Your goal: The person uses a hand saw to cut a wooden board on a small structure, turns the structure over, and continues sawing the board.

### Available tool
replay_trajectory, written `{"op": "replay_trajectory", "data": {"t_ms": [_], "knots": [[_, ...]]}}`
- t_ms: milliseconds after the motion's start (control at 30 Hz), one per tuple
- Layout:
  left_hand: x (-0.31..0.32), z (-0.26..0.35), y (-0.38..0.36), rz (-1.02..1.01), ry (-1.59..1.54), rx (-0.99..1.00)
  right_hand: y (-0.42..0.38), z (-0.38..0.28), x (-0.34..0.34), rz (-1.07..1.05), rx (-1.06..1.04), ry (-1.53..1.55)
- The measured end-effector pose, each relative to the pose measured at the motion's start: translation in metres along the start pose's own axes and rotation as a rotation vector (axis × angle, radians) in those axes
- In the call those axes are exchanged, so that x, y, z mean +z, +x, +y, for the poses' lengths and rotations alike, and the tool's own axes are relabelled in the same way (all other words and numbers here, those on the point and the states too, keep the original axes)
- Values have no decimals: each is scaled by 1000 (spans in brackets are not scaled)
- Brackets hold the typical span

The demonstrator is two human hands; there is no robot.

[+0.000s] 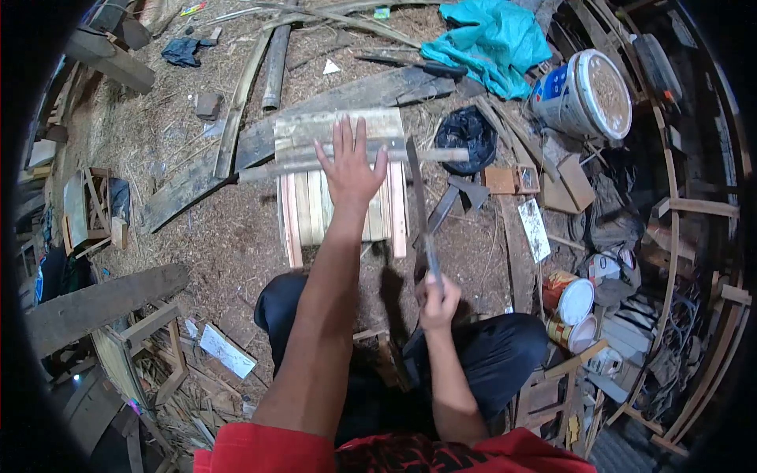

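Observation:
My left hand [349, 167] lies flat with fingers spread, pressing a thin wooden strip [268, 169] onto a slatted wooden crate [315, 209]. The strip runs across the crate and sticks out past both sides. My right hand [438, 301] is closed around the handle of a hand saw [418, 185]. Its long, narrow, dark blade points away from me and crosses the strip just beyond the crate's right edge; the part near the handle is blurred. The crate rests on the ground between my knees and a long weathered board [315, 104].
Right of the saw lie a dark metal-headed tool [457, 197], a black plastic bag [467, 135] and wood blocks [511, 180]. Farther right stand a white bucket [587, 94] and paint cans [574, 301]. A teal tarp [493, 43] lies at the back. Scrap boards [110, 307] crowd the left.

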State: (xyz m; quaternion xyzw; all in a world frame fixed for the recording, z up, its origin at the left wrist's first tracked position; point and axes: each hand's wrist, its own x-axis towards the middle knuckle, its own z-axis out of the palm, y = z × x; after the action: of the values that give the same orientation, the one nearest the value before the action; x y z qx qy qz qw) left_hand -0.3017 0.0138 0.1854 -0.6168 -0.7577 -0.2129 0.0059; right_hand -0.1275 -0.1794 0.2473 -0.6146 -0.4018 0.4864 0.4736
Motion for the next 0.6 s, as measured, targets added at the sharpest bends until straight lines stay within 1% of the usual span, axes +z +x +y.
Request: {"op": "replay_trajectory", "data": {"t_ms": [67,100,133,200,267,333,400,500,533,600], "knots": [[2,7,19,13,-12,-31,17,-9,7,-9,-30,-75],[7,11,24,33,16,-40,23,-8,12,13,-79,-106],[9,14,31,11,22,-44,28,-6,15,35,-127,-143],[7,11,36,-39,45,-59,29,-5,8,-15,-64,-125],[5,11,31,-12,40,-49,34,-17,-1,-90,-14,-84],[7,8,14,24,30,-42,28,-29,-22,-166,74,50],[5,6,4,-1,17,-49,18,-47,-25,-216,-9,8],[7,6,10,2,11,-53,3,-33,-24,-143,-54,-186],[6,7,9,-5,3,-57,0,-25,-20,-76,-14,-238],[6,8,12,-6,4,-62,8,-18,-16,-23,-29,-216]]}}
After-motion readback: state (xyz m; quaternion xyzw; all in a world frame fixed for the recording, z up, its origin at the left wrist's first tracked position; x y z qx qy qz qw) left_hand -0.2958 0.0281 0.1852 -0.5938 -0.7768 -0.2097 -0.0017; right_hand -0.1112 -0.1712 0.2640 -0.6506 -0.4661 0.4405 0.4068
